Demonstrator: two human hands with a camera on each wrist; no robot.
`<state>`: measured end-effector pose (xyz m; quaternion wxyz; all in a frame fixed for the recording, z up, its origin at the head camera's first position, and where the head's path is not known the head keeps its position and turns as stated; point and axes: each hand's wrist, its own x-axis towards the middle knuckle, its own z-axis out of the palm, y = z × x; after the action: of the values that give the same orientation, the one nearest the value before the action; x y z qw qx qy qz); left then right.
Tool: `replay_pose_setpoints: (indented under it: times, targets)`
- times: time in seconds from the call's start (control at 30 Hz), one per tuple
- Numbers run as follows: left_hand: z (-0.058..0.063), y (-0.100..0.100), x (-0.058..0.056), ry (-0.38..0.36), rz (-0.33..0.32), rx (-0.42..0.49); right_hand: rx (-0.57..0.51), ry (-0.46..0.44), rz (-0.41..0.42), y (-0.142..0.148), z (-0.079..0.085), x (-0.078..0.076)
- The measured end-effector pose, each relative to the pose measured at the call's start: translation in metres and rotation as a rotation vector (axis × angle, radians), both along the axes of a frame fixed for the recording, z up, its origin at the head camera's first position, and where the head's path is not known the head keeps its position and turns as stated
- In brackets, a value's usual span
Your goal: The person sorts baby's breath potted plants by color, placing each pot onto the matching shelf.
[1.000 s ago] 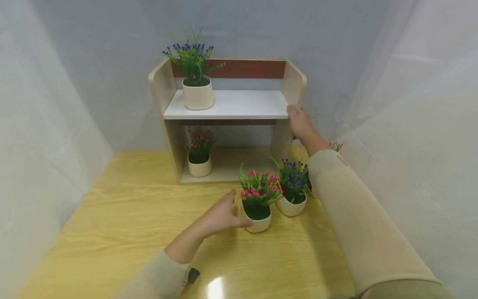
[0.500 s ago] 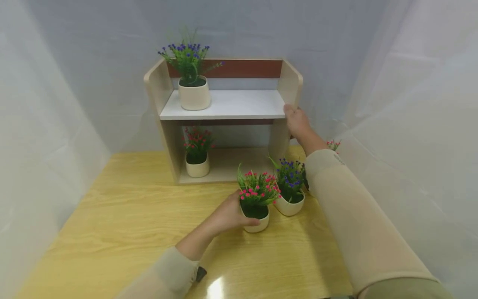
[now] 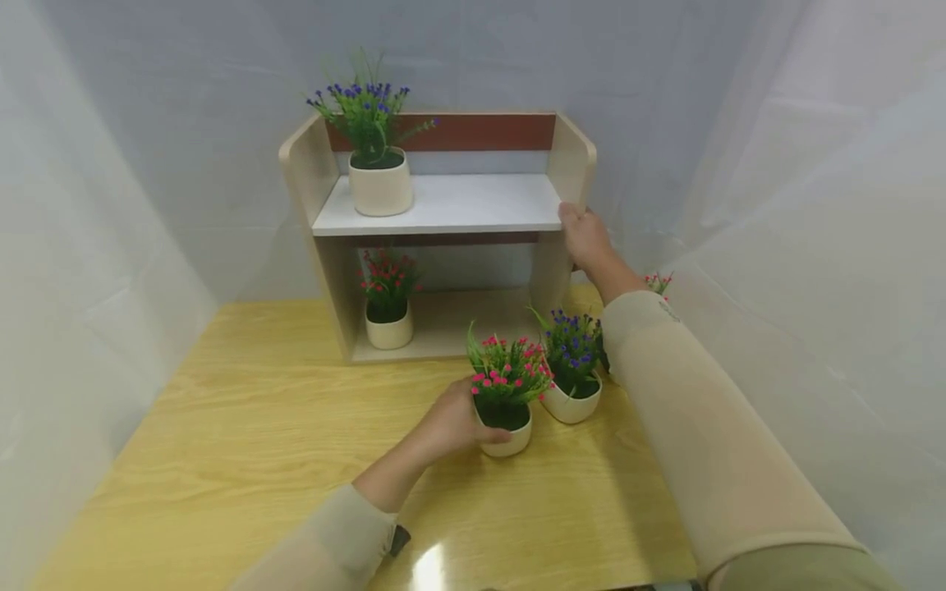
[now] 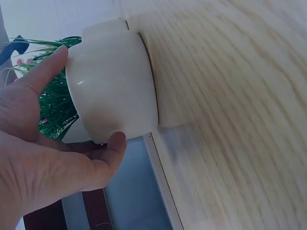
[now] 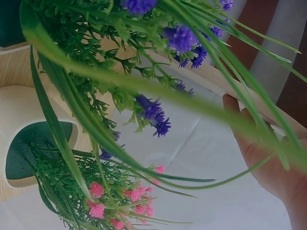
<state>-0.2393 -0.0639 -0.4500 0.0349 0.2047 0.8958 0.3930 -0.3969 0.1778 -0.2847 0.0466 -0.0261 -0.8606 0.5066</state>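
My left hand (image 3: 451, 423) grips a small cream pot (image 3: 512, 445) of pink flowers, thumb at the front rim and fingers round its far left side. In the left wrist view the pot (image 4: 112, 84) stands on the wooden table, thumb and a curled finger against its wall. My right hand (image 3: 589, 242) holds the right side panel of a two-tier shelf (image 3: 480, 201), its thumb by the white upper board. In the right wrist view the right hand (image 5: 268, 165) is partly behind long leaves. A cream pot (image 3: 571, 408) of purple flowers stands just right of the gripped pot.
On the upper board stands a cream pot (image 3: 380, 189) of purple flowers; below it is a pot (image 3: 389, 331) of red flowers. Pink flowers (image 3: 658, 283) show behind the right forearm, and their pot (image 5: 24, 105) shows in the right wrist view. Pale sheeting surrounds the table (image 3: 244, 427).
My left hand has moved right and closed round the pink-flower pot, which it was only reaching beside. The right hand keeps its hold on the shelf. The head view has shifted slightly.
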Motion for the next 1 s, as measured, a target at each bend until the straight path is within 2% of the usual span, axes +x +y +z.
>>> replay_pose_setpoints:
  times: [0.1, 0.37, 0.63, 0.8, 1.0]
  targets:
    - [0.000, 0.000, 0.000, 0.011, -0.009, -0.007, -0.007, 0.007, 0.001, 0.000, 0.001, 0.000]
    - [-0.002, -0.001, 0.001, -0.017, 0.010, -0.004, -0.023, 0.018, 0.003, 0.000, -0.004, -0.001]
    - [-0.003, -0.006, 0.002, -0.084, 0.010, 0.025, -0.018, 0.019, 0.002, 0.001, -0.004, -0.001]
    - [0.002, -0.013, 0.001, -0.135, 0.012, 0.032, -0.017, 0.021, 0.002, 0.000, -0.003, -0.002]
    - [0.010, -0.023, -0.003, -0.169, 0.057, 0.028, -0.017, 0.034, -0.007, 0.001, -0.003, -0.004]
